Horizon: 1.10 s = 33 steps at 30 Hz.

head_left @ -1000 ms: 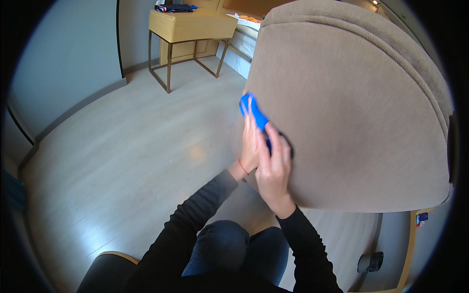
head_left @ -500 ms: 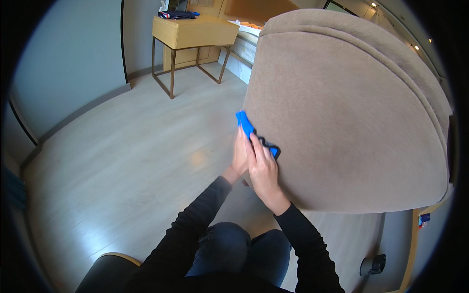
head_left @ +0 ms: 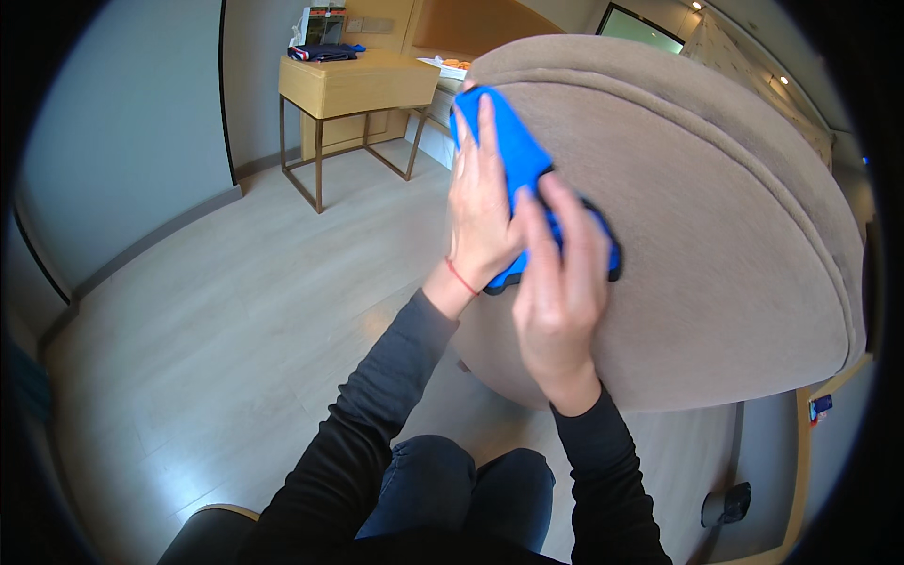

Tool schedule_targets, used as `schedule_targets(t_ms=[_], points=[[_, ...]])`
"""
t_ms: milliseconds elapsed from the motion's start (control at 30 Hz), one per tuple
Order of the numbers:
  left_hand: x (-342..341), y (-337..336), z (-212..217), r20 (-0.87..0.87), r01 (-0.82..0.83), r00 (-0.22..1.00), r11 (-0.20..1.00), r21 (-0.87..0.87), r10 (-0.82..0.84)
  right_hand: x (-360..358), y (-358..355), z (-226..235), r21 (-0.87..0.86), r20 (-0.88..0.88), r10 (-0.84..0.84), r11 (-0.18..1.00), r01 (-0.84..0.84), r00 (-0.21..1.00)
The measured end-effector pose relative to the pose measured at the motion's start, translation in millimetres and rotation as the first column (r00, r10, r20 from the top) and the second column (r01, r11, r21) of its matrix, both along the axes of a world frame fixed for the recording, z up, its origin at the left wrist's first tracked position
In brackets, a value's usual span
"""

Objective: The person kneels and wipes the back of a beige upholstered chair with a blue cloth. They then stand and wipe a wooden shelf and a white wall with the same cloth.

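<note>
A blue cloth (head_left: 513,141) with black edging lies against a large beige upholstered piece (head_left: 697,235), which has a rounded rim and a piped seam. It looks like part of a chair, but its kind is not plain. My left hand (head_left: 482,212) rests on the cloth near the upholstery's left edge, fingers stretched along it. A thin red string circles that wrist. Beside it, my right hand (head_left: 565,292) has its fingers extended over the cloth's lower right part. Motion smears those fingers a little, and the thumb is hard to make out.
A light wooden side table (head_left: 363,85) on thin metal legs stands at the back left, with dark folded fabric (head_left: 325,52) on top. Behind it is part of a bed. A dark bin (head_left: 727,506) stands at the lower right. A dark rounded seat (head_left: 212,537) shows at lower left.
Both hands have moved up across the upholstery, the right one also rightward. The cloth, bunched before, is now spread wider under them. The view has shifted slightly.
</note>
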State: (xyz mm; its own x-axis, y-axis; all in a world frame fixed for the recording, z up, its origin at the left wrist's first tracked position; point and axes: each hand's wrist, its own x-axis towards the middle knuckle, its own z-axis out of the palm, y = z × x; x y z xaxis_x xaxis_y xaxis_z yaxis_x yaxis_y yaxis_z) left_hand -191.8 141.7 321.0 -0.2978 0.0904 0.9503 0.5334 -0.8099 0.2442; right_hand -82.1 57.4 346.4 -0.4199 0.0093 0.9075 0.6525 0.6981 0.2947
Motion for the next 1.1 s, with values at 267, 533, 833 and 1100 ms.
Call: schedule_targets(t_ms=[267,533,833,1100], points=[[41.8,-15.2,-71.4,0.096,0.045,0.995,0.990,-0.133,-0.033,34.0,-20.5,-46.3,-0.268,0.059,0.054,0.963,-0.036,0.997],[60.1,-45.6,39.7,-0.111,-0.177,0.972,0.952,0.249,0.209,78.7,-33.3,33.7,0.269,-0.236,-0.148,0.940,0.211,0.961],[104.8,-50.6,-92.6,-0.282,-0.202,0.941,0.979,-0.020,0.188,113.3,-20.2,-71.9,0.150,-0.066,-0.163,0.974,0.171,0.984],[114.6,-64.7,-31.3,-0.226,-0.249,0.935,0.960,0.129,0.273,144.2,-36.0,-28.6,0.212,-0.173,-0.181,0.953,0.216,0.968]])
